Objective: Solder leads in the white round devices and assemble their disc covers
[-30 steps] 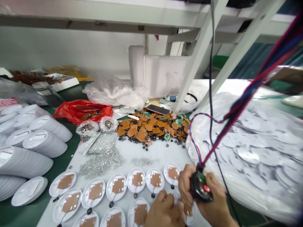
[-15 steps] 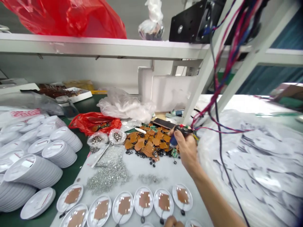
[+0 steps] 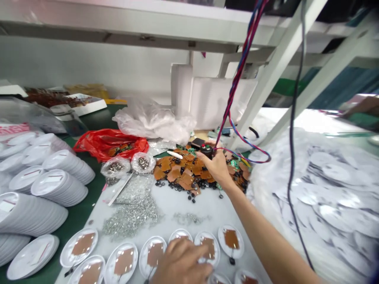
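Over the pile of brown circuit boards (image 3: 185, 177), my right hand (image 3: 218, 165) is closed around a black electric screwdriver (image 3: 206, 150) with a red and a green button on its end. Twisted red and blue wires (image 3: 237, 83) run up from it. The tool's tip is hidden. My left hand (image 3: 180, 260), slightly blurred with fingers apart, is above the near row of round white covers and hides part of some. Each cover, like the one at the right (image 3: 222, 232), carries a brown square board; several show a small black round part on a wire.
Small silver screws (image 3: 132, 215) lie heaped on the white board. Stacks of white covers (image 3: 32, 211) stand at left, and a clear bag of white discs (image 3: 334, 189) at right. A red bag (image 3: 109, 144) sits behind. A black cable (image 3: 291, 169) hangs at right; a shelf beam (image 3: 133, 23) crosses above.
My right hand moved with the screwdriver from the near covers out over the board pile, then slightly left. My left hand left the near covers' right side and came up over the middle of the row, its fingers loosened.
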`<state>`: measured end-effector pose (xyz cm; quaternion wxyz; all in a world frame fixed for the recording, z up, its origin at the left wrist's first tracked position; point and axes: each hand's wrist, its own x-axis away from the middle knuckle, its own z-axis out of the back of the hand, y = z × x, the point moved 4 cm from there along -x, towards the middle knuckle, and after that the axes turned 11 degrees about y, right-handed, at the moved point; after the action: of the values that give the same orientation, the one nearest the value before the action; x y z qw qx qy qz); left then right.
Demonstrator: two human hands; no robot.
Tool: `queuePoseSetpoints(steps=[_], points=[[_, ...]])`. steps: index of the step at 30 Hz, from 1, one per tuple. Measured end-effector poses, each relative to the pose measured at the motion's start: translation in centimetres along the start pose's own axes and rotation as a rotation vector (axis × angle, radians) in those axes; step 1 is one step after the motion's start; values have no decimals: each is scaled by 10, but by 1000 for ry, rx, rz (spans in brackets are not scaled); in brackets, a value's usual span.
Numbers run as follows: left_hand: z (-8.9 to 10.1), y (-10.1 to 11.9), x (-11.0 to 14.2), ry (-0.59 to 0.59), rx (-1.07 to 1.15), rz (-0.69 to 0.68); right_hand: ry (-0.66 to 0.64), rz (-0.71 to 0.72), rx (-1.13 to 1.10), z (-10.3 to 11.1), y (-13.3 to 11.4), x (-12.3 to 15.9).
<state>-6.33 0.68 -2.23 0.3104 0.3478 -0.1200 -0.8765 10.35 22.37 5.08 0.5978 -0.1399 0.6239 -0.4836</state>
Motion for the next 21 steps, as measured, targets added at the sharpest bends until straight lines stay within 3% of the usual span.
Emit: queuePoseSetpoints(steps=[4,8,12,15,17,19,21], points=[[14,-8,-13,120,7,52,-71,10,69,5,-9,11],[16,-9,-26,25,97,197,-113,33,152,7,-15,20],[15,-12,-49,-71,155,223,-135,55,241,18,-18,31],[11,-18,-64,-155,178,266,-149,109,303,53,-35,50],[8,-23,-68,-157,169,290,-223,177,321,83,-53,72],[4,-25,-66,-139,167,269,-361,249,306,111,-69,98],[-1,-23,-62,-121,164,234,-597,369,339,126,-76,128]])
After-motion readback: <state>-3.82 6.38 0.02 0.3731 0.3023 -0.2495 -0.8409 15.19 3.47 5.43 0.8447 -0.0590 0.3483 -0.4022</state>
